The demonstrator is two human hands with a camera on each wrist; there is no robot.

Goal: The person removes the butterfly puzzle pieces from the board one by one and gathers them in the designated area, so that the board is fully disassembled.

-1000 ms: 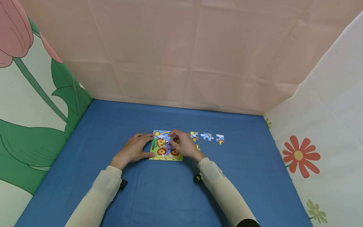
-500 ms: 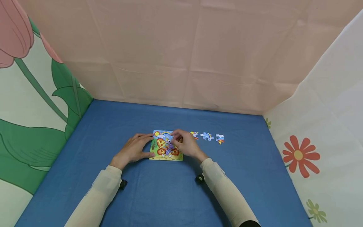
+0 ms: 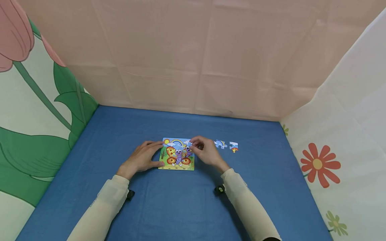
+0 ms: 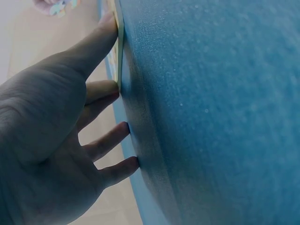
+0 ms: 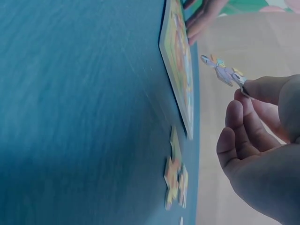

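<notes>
A square puzzle board (image 3: 172, 162) with a sun, a rainbow and a purple cartoon butterfly lies flat on the blue table. My left hand (image 3: 141, 158) rests at its left edge; the thumb (image 4: 101, 40) and index finger touch the board, while the other fingertips stand on the cloth. Between thumb and index finger, my right hand (image 3: 208, 152) pinches a purple puzzle piece (image 5: 225, 71) with a cartoon face. That piece is raised above the board and overlaps its right side in the head view.
Right of the board lie loose puzzle pieces: a rainbow piece (image 3: 220, 144) and another blue-and-red piece (image 3: 233, 146). More loose pieces (image 5: 172, 183) show in the right wrist view, hidden behind my right hand in the head view. Beige and flower-printed cloth walls surround the table.
My right hand has moved to the right, from over the middle of the board to its right edge, and now covers some loose pieces. The left hand has stayed in place.
</notes>
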